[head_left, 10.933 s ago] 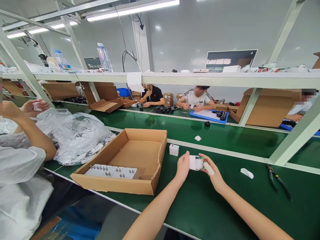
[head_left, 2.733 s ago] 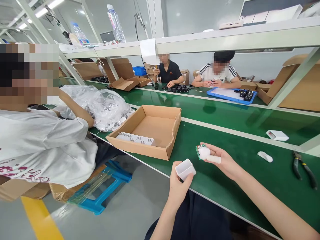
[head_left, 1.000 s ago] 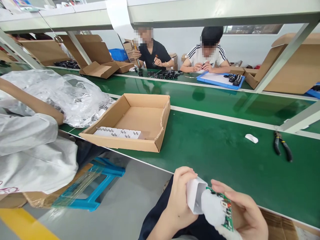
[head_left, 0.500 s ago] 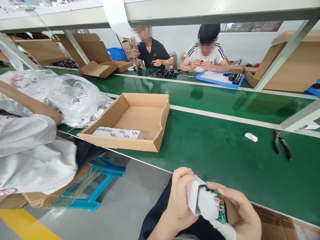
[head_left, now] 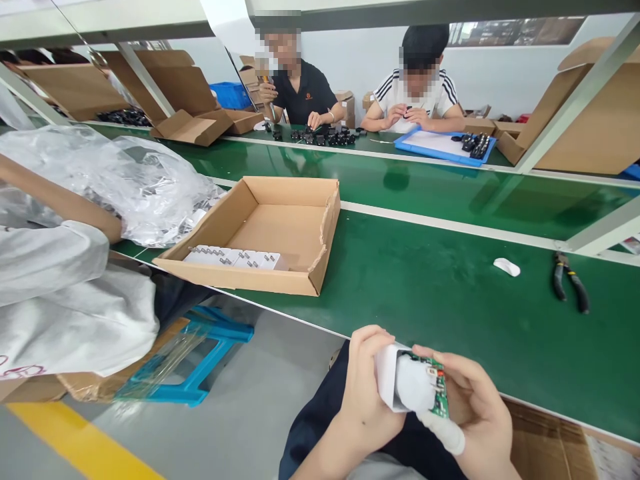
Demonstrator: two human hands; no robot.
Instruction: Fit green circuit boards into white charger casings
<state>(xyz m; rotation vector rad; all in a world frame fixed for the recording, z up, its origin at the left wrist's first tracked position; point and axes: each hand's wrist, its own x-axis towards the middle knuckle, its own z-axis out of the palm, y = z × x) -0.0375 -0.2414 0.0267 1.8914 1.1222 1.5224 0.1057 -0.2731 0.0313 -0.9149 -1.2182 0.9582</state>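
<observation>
My left hand (head_left: 373, 393) is closed round a white box-shaped housing (head_left: 388, 379), its open end facing right. A green circuit board (head_left: 440, 390) with small components and a rounded white part (head_left: 415, 383) sits partly inside that opening. My right hand (head_left: 475, 407) grips the board by its outer end, fingers along the top and thumb below. The thumb wears a white finger cot (head_left: 445, 432). Both hands are above my lap, at the table's front edge. How deep the board reaches into the housing is hidden.
A cardboard tray (head_left: 320, 283) holds a row of white housings (head_left: 233, 257). Pliers (head_left: 569, 280) and a small white piece (head_left: 507, 267) lie on the green table (head_left: 425, 293). At left, a co-worker's arm (head_left: 55, 190) reaches by a plastic bag (head_left: 145, 180); a blue stool (head_left: 200, 373) stands below.
My hands keep the same hold, and the board sits slightly closer to the housing. The view has shifted a little. Across the table, a co-worker's hand has lowered to the black parts.
</observation>
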